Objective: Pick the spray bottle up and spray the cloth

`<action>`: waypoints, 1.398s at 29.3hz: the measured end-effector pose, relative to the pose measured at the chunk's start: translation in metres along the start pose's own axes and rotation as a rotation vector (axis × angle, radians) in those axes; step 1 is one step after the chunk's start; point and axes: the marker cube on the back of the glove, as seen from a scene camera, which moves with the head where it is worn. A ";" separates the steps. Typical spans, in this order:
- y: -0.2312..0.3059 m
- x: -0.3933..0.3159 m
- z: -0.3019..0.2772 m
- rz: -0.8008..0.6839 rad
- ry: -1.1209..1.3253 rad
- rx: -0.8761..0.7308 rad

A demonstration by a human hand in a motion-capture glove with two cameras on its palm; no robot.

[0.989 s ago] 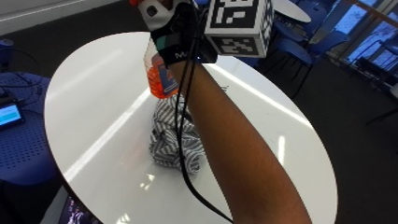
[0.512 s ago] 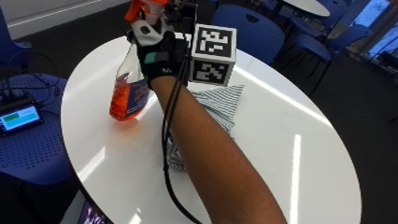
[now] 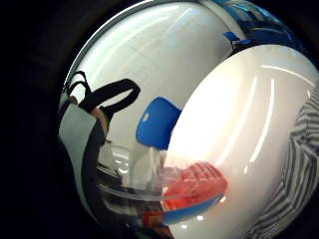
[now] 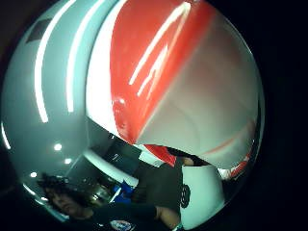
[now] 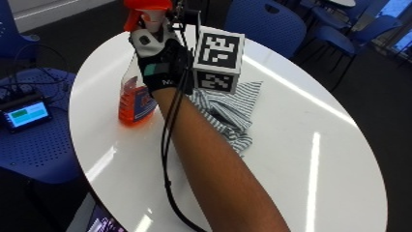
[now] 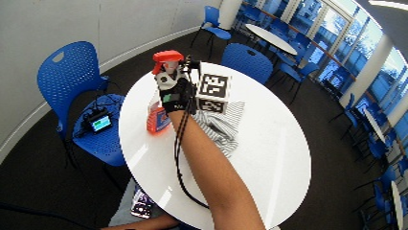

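A clear spray bottle [image 5: 134, 99] with orange liquid and a red trigger head [image 5: 148, 7] stands upright near the left edge of the round white table [image 5: 302, 159]. My gloved right hand [image 5: 162, 63] grips its neck just under the head, fingers curled round it. A grey-striped cloth [image 5: 225, 113] lies crumpled on the table right of the bottle, partly under my forearm. In the little finger side palm view the bottle's base [image 3: 194, 186] shows close beside the cloth [image 3: 299, 164]. The red head [image 4: 149, 62] fills the thumb side palm view. I cannot tell whether the base touches the table.
A blue chair [image 5: 38, 145] left of the table carries a small device with a lit screen [image 5: 25, 113] and cables. More blue chairs [image 5: 264, 19] stand behind the table. The right half of the table is bare white surface.
The whole outside picture has shifted, so its camera moved. My hand still holds the bottle's neck, with the bottle upright beside the cloth.
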 end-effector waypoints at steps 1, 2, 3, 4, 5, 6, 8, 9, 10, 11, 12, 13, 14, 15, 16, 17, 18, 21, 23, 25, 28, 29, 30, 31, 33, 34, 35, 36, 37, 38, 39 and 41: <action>0.001 -0.003 0.000 -0.011 0.002 0.003; 0.003 -0.005 0.000 -0.020 0.002 0.006; 0.003 -0.008 -0.001 -0.027 0.000 0.010; 0.003 -0.010 -0.003 -0.035 -0.005 0.014; 0.003 -0.013 -0.004 -0.044 -0.009 0.018; 0.001 -0.017 -0.006 -0.054 -0.013 0.021; -0.002 -0.025 -0.007 -0.074 -0.017 0.021; -0.004 -0.029 -0.008 -0.083 -0.017 0.020; -0.006 -0.033 -0.008 -0.091 -0.016 0.019; -0.007 -0.036 -0.008 -0.097 -0.014 0.018; -0.008 -0.038 -0.009 -0.103 -0.012 0.019; -0.009 -0.040 -0.010 -0.107 -0.010 0.020; -0.010 -0.041 -0.011 -0.110 -0.007 0.021; -0.011 -0.041 -0.012 -0.112 -0.004 0.022; -0.011 -0.041 -0.013 -0.113 -0.002 0.024; -0.012 -0.040 -0.014 -0.113 0.001 0.025; -0.011 -0.039 -0.014 -0.111 0.004 0.026; -0.009 -0.034 -0.014 -0.102 0.010 0.025; -0.007 -0.031 -0.013 -0.096 0.013 0.022; -0.006 -0.028 -0.013 -0.092 0.017 0.023; -0.005 -0.022 -0.013 -0.083 0.024 0.030; -0.005 -0.020 -0.013 -0.077 0.026 0.032; -0.004 -0.017 -0.013 -0.070 0.028 0.033; -0.004 -0.015 -0.013 -0.061 0.030 0.032; -0.001 -0.008 -0.009 -0.039 0.035 0.022; 0.001 -0.005 -0.006 -0.026 0.038 0.013; 0.004 -0.001 -0.002 -0.012 0.042 0.003; 0.006 0.003 0.002 0.003 0.047 -0.009; 0.010 0.008 0.005 0.018 0.053 -0.020; 0.013 0.013 0.008 0.034 0.059 -0.031; 0.017 0.018 0.009 0.050 0.065 -0.038; 0.023 0.030 0.008 0.082 0.075 -0.043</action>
